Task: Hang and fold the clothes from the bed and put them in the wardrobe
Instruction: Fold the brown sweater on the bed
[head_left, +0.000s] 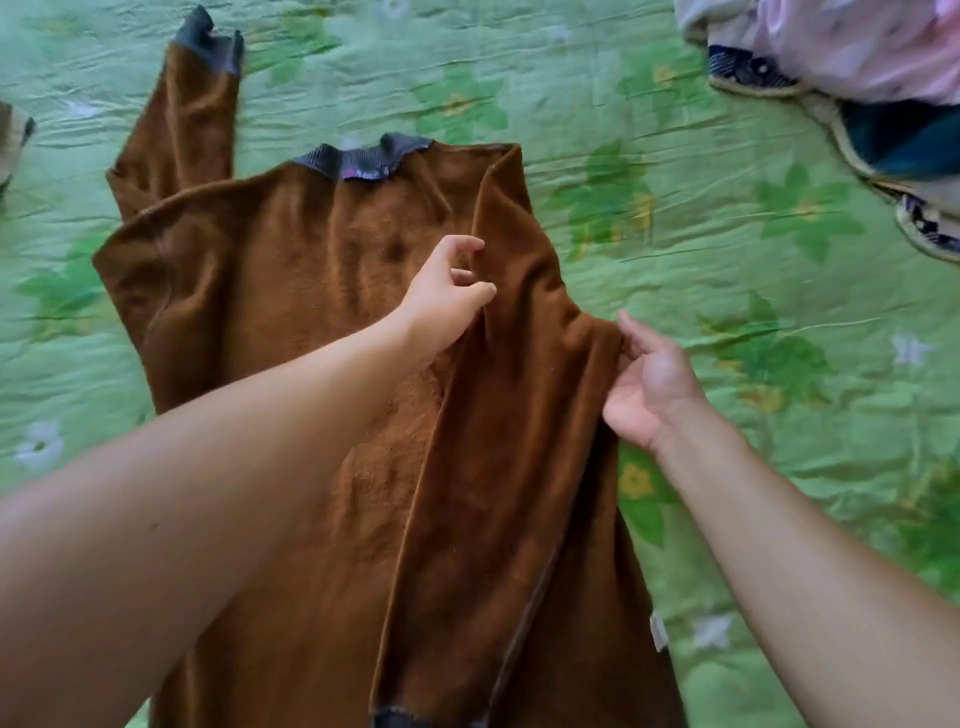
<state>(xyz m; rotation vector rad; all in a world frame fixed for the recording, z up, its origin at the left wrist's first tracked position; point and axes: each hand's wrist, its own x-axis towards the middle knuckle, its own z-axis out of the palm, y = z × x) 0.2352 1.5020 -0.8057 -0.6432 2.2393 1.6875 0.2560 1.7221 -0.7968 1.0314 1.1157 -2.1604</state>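
A brown fleece top (291, 270) with a grey ribbed collar and cuffs lies inside out on the green bed cover (675, 156). Its left sleeve (182, 119) stretches up towards the far left. The right sleeve is folded down over the body, its grey cuff near the bottom edge. My left hand (447, 296) rests on the middle of the top, fingers pinching the edge of the folded sleeve. At the top's right edge, my right hand (647, 384) grips the fold of fabric with its fingertips.
A heap of other clothes (857, 67), pink, dark blue and beige, lies at the far right corner. A beige piece of cloth (13, 140) shows at the left edge. The green cover has a leaf and flower print.
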